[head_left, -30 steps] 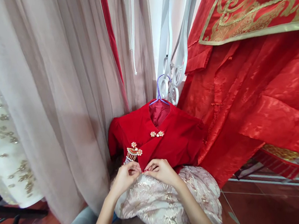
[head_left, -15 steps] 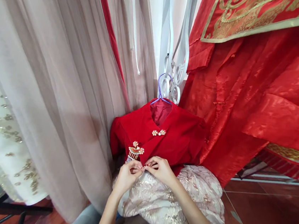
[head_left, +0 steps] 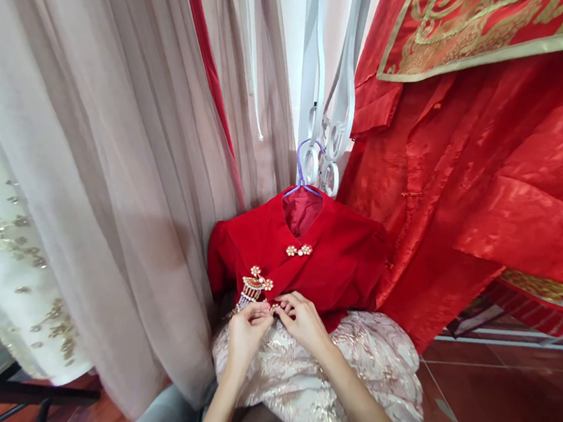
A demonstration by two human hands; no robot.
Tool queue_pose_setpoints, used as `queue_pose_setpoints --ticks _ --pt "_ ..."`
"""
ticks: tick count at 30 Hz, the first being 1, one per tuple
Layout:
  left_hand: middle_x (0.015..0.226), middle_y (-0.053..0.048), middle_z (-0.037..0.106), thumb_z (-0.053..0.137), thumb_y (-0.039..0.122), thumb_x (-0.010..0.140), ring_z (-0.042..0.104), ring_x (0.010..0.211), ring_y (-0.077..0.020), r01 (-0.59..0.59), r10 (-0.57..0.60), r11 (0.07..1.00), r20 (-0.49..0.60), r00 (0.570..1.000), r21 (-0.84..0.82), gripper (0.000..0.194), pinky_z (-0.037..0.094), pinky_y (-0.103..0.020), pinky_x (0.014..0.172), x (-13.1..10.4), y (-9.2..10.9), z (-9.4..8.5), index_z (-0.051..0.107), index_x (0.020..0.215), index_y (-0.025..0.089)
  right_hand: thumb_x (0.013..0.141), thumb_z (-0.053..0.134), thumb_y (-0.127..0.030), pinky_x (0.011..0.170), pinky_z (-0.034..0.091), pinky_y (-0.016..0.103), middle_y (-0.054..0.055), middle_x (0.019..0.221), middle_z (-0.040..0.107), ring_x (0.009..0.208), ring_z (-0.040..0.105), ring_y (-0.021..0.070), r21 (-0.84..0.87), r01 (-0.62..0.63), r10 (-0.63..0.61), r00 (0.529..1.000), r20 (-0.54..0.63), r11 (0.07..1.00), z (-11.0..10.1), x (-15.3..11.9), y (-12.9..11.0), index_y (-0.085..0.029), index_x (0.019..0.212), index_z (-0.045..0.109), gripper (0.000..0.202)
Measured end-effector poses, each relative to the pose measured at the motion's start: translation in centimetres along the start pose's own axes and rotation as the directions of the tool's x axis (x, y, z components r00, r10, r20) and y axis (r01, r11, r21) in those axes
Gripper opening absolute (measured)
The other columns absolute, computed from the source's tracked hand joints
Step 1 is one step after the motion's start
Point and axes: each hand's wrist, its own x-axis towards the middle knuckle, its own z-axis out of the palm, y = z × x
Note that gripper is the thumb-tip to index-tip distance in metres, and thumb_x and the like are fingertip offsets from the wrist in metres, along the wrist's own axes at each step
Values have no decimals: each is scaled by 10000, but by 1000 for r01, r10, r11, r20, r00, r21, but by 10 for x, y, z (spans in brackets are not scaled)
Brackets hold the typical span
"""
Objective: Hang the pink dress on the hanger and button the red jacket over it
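A red velvet jacket (head_left: 336,264) hangs on a purple hanger (head_left: 302,163), its lower part spread over a shiny patterned pale cloth (head_left: 381,362) in my lap. At its lower front edge, my left hand (head_left: 249,328) and my right hand (head_left: 303,321) meet, fingertips pinched on a small jewelled flower clasp (head_left: 274,308). The fingers partly cover that clasp; whether its halves are joined I cannot tell. Higher up, another flower clasp (head_left: 299,250) bridges the jacket's opening. A beaded tassel brooch (head_left: 253,287) sits just above my left hand.
Pinkish-grey sheer curtains (head_left: 131,155) hang close on the left, beside a white gown with gold trim (head_left: 43,320). On the right hang red satin garments (head_left: 445,188). A white scrolled metal stand (head_left: 337,136) holds the hanger. Red tiles (head_left: 507,402) cover the floor.
My left hand has shifted slightly right and now shows its back more. The flower clasp between my fingertips shows more. My right hand stays almost in place.
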Motion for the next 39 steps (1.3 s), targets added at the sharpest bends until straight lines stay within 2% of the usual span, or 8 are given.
queue_pose_setpoints --ticks 7,14,18,26,29,34,37,39 --pt "678 -58 715 738 175 507 669 632 -158 95 -93 990 21 995 -106 210 550 -243 638 4 -2 -1 689 703 119 835 553 -166 811 543 289 59 932 589 828 647 149 112 53 -51 999 -16 992 2 1 3 -172 915 641 119" --pt "680 -50 717 776 212 513 677 666 -153 249 -215 935 155 964 -253 255 543 -262 727 8 -8 -6 688 730 113 828 567 -186 819 545 299 70 938 617 858 657 161 259 50 -55 998 14 965 4 1 9 -154 917 624 111" --pt "690 -52 718 777 252 534 675 676 -161 260 -212 933 204 956 -249 272 542 -285 748 9 -8 -10 697 754 112 829 558 -190 794 547 296 68 927 627 819 665 154 277 37 -42 999 10 960 6 1 10 -154 917 625 116" --pt "695 -37 682 720 317 601 644 678 -169 109 -79 978 162 984 -180 247 529 -303 712 6 -23 -3 674 751 127 843 532 -199 780 525 311 68 881 633 792 646 163 165 43 -38 999 -35 985 7 1 6 -160 888 637 120" --pt "740 -29 649 660 358 691 617 703 -163 -25 43 991 134 990 -132 226 515 -293 688 5 -28 0 637 780 152 836 541 -213 756 525 285 63 899 625 796 640 150 211 22 -19 1000 -16 977 6 1 7 -165 892 621 110" --pt "748 2 548 669 350 729 507 628 -118 -286 287 941 22 958 180 242 444 -238 615 7 -30 -5 646 902 182 796 577 -191 560 486 214 -13 727 604 625 601 116 228 -57 7 976 218 972 -5 -3 14 -179 1044 542 250" --pt "718 28 473 680 369 728 425 536 -86 -306 339 911 -80 937 278 263 399 -220 543 12 -25 -19 650 913 185 793 560 -149 594 486 217 -19 729 642 630 617 112 162 -74 15 941 338 984 -22 -4 13 -203 1137 526 350" --pt "694 26 478 636 396 767 436 543 -88 -291 352 919 -219 910 265 244 397 -215 546 16 -21 -32 645 862 171 800 566 -180 608 495 228 -5 756 665 634 627 116 108 -73 38 954 298 992 -38 -4 5 -209 1124 552 326"
